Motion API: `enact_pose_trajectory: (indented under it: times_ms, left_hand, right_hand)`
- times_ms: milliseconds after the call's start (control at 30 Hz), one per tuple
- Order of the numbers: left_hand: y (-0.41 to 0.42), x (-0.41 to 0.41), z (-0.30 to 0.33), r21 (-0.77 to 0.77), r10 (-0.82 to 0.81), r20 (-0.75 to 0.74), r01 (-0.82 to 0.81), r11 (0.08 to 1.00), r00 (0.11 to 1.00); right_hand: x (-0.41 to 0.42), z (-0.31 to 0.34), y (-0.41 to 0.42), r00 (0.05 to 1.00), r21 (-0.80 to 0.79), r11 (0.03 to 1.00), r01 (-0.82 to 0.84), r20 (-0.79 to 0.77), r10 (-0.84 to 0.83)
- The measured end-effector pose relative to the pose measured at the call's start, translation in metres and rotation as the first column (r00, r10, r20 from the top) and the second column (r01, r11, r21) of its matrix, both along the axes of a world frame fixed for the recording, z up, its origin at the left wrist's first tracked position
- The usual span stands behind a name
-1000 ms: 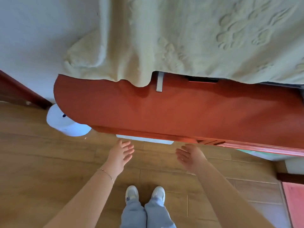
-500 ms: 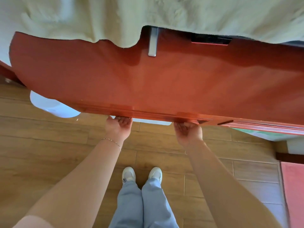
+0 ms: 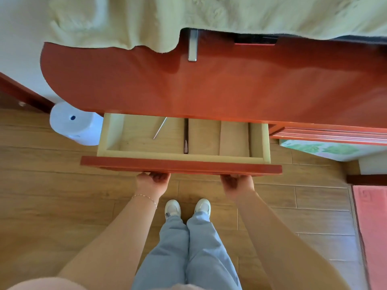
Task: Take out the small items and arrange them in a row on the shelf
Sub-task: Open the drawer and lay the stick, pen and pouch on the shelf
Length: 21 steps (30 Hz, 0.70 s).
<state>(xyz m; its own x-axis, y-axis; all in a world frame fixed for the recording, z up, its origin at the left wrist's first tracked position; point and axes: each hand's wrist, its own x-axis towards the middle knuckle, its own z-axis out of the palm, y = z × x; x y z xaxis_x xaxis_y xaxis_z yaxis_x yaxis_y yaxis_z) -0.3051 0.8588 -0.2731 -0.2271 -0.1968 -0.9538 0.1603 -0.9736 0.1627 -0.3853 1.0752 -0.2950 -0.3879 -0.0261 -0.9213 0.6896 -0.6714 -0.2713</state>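
A pale wooden drawer [image 3: 258, 141] with a red-brown front [image 3: 181, 165] stands pulled out from under the red-brown desk top [image 3: 209, 88]. My left hand [image 3: 152, 183] and my right hand [image 3: 237, 184] both grip the underside of the drawer front, fingers curled under it. Inside the drawer lie a thin silver rod [image 3: 160, 128] and a dark slim stick [image 3: 186, 136], and a flat tan panel [image 3: 234, 137] lies at the right. The back of the drawer is hidden under the desk top.
A pale green blanket [image 3: 209, 15] covers the rear of the desk top, and a metal bracket [image 3: 192, 45] shows below it. A white cylinder [image 3: 73, 124] stands on the floor at the left. At the right are a red mat [image 3: 370, 227] and a green-patterned box [image 3: 326, 150].
Both hands reached under the desk edge and gripped the drawer front, then pulled the drawer out toward me. Its inside now shows.
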Motion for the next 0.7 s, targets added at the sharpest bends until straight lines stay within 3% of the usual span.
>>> enact_pose_trajectory:
  times_ms: [300,700]
  left_hand:
    - [0.017,0.04,0.005,0.011,-0.006,0.046,0.005,1.0,0.999]
    - [0.031,0.064,0.003,-0.026,-0.025,0.092,0.027,0.999,0.995]
  right_hand:
    - [0.044,0.005,0.019,0.999,-0.045,0.998,-0.052,-0.007,0.052]
    - [0.073,0.023,0.023,0.997,0.018,0.998,-0.06,0.038,0.059]
